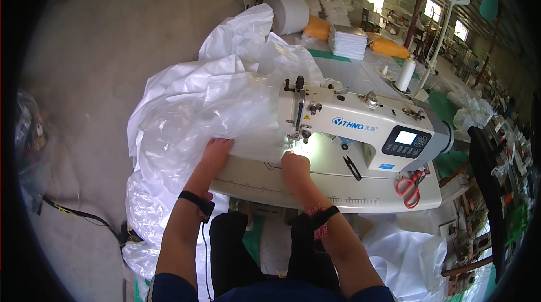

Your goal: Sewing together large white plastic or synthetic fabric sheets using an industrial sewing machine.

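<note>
A white sewing machine [360,118] stands in front of me, its lamp lighting the needle area. Just below the presser foot [292,141], my right hand [296,171] is closed, fingers curled at the sheet's edge; what they pinch is hidden. My left hand [217,152] rests flat on a large white plastic sheet [220,104], left of the needle. The sheet spreads crumpled over the machine bed and hangs off the left side. Dark thread ends [271,166] lie on the bed between my hands.
Black thread snips [352,168] and red-handled scissors [408,189] lie on the bed, right of my right hand. A white thread cone [404,75] stands behind the machine. Stacked white bundles [347,42] and a large roll [288,14] sit farther back. More white sheeting [403,259] hangs below right.
</note>
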Tool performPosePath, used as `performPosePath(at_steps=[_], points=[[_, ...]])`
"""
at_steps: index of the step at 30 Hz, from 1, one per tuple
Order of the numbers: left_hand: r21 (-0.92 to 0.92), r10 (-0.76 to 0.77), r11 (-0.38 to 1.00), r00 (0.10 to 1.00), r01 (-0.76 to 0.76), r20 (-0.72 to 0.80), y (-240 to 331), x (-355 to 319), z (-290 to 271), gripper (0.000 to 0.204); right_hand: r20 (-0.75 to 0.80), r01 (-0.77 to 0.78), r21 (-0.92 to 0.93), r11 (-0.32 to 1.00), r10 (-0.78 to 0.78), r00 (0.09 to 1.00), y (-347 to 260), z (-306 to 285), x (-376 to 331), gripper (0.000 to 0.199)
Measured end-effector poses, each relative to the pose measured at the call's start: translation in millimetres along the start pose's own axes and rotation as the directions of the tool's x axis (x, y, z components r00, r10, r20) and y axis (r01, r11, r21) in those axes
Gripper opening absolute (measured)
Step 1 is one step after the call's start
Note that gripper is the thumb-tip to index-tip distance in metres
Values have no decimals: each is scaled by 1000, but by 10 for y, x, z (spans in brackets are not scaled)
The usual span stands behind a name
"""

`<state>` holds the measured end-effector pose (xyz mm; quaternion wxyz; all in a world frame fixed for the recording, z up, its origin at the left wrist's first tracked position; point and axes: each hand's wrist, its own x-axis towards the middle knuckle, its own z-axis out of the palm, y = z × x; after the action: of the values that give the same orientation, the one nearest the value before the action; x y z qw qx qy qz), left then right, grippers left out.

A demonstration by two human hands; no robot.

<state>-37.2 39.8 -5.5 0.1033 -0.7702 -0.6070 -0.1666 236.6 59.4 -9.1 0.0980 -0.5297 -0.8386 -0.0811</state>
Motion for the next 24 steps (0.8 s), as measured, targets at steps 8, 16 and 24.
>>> performPosePath(at_steps=[8,16,24], points=[[116,289,955,948,-274,-132,1404,216,-430,37,5,-58,57,997,57,998,178,3,7,22],[-229,314,908,932,-351,-181,1265,349,212,34,-12,-27,407,913,36,999,335,-156,-147,24],[-325,298,892,949,-315,-104,1189,476,192,21,-35,176,450,876,-180,983,691,-271,-188,28]])
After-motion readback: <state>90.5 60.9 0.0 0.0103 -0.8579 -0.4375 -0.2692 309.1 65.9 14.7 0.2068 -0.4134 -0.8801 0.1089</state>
